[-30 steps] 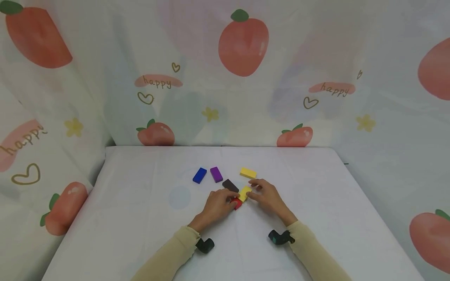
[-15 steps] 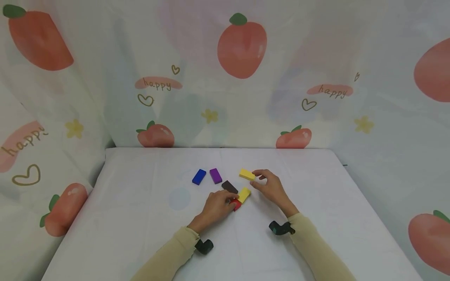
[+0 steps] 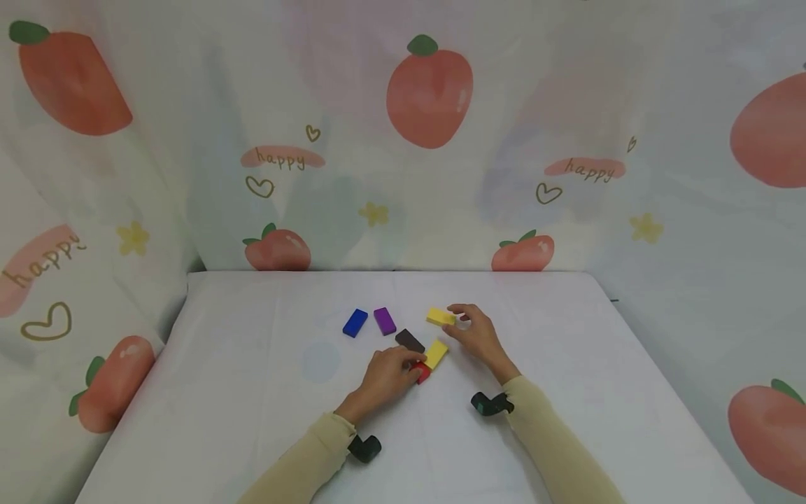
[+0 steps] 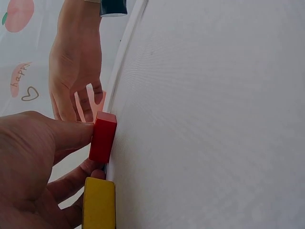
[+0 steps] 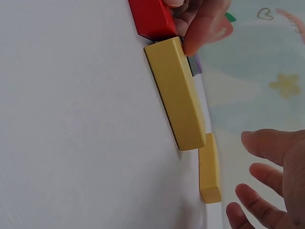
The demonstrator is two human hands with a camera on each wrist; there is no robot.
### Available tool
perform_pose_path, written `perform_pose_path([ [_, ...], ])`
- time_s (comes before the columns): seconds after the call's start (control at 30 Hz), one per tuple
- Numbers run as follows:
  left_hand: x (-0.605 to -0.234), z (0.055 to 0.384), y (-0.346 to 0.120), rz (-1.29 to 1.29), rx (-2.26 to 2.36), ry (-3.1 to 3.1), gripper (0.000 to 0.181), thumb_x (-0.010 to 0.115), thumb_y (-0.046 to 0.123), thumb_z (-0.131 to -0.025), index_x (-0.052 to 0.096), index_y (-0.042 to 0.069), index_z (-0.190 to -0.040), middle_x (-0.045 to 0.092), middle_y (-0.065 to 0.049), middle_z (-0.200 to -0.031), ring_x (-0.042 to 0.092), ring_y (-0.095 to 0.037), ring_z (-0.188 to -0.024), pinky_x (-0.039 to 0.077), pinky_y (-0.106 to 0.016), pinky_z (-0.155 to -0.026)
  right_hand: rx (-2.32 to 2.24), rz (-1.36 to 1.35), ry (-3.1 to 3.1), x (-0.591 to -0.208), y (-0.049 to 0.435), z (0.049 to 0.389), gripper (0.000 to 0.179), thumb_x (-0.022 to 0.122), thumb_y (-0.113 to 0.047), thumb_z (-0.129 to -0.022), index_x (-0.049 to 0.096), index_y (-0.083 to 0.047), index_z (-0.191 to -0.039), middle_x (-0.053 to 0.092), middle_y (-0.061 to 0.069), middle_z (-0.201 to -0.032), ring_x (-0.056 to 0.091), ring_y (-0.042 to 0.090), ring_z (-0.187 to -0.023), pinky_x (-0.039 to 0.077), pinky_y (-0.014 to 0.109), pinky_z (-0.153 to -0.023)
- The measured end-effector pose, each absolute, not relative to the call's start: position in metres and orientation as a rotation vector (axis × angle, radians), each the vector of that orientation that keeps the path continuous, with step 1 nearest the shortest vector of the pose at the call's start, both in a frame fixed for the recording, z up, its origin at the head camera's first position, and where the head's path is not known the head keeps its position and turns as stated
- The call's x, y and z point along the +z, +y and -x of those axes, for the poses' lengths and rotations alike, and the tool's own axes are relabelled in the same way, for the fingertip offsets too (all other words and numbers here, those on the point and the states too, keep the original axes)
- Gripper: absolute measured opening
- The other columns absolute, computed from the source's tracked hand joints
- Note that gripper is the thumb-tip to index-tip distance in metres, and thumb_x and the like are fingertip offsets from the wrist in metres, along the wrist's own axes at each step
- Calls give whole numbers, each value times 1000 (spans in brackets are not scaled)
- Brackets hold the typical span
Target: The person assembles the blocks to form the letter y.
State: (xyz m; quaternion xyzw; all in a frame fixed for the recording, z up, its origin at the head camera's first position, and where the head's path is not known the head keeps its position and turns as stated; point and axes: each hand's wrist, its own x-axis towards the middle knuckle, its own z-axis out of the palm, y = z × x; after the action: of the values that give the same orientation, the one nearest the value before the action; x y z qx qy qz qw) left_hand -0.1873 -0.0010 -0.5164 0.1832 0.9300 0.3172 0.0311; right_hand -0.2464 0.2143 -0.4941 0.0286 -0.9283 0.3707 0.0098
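Observation:
My left hand (image 3: 387,374) pinches a small red block (image 4: 103,138) between thumb and fingers, low on the white table. Against the red block's end lies a yellow block (image 5: 174,93), and a left fingertip overlaps its near corner. My right hand (image 3: 477,334) is over at the second yellow block (image 3: 439,317), farther back. Its thumb and fingers are spread around that block's right end, and the right wrist view has a gap between them and the block (image 5: 209,169).
Just behind the left fingers lies a dark brown block (image 3: 410,341). Farther back and left, a purple block (image 3: 385,321) stands next to a blue block (image 3: 355,323). Printed cloth (image 3: 352,175) hangs behind the white table (image 3: 220,392).
My right hand has left the nearer yellow block and gone back to the farther one, then shifted slightly left over its end. My left hand has kept its place at the red block.

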Motion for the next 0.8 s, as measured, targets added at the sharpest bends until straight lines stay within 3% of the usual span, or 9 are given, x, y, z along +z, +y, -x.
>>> perform_pose_path([
  [0.8,-518,185,-1,-580,999,2891,24,71,27,-90,74,25,-114,68,9,-94,56,-6,-82,40,-30,-79,1132,26,-2977,-508,209,266,52,73,-27,-88,58,-12,-135,58,12,-135,53,29,-118,44,47,-99],
])
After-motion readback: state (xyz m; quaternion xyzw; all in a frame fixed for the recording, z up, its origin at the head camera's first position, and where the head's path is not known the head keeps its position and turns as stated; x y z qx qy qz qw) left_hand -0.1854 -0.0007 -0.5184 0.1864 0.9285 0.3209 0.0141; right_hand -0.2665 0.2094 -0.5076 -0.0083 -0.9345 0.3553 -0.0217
